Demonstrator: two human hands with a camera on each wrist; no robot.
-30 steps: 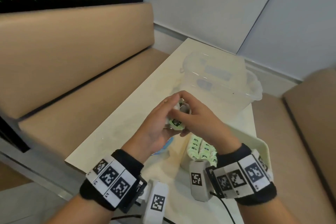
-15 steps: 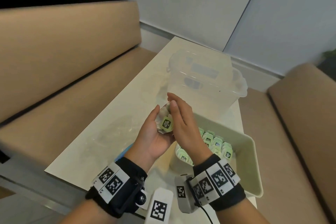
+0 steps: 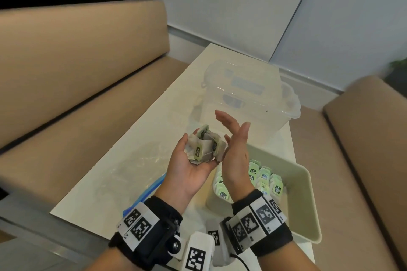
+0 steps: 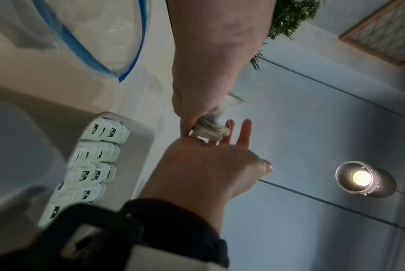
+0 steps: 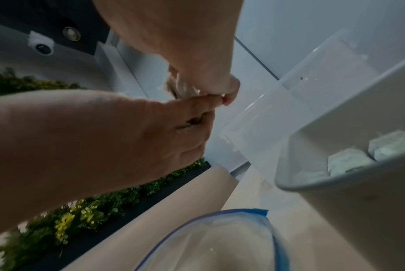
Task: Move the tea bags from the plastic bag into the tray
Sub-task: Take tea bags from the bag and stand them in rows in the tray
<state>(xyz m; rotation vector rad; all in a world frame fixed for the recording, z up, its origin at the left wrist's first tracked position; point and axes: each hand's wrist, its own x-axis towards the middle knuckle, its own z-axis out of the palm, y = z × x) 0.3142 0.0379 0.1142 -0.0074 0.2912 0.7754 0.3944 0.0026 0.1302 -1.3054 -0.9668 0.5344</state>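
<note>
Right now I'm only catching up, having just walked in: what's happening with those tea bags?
A person is moving tea bags into a tray. The left hand cups a small bunch of tea bags above the table, its fingers curled round them. The right hand is flat and open beside the bunch. The pale green tray already holds rows of tea bags. The plastic bag lies on the table to the left, and a clear tub stands beyond.

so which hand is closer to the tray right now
Right. The right hand is held open above the tray's near-left part, over the tea bags already in it; the left hand holds a bundle of tea bags further left, over the table.
</note>
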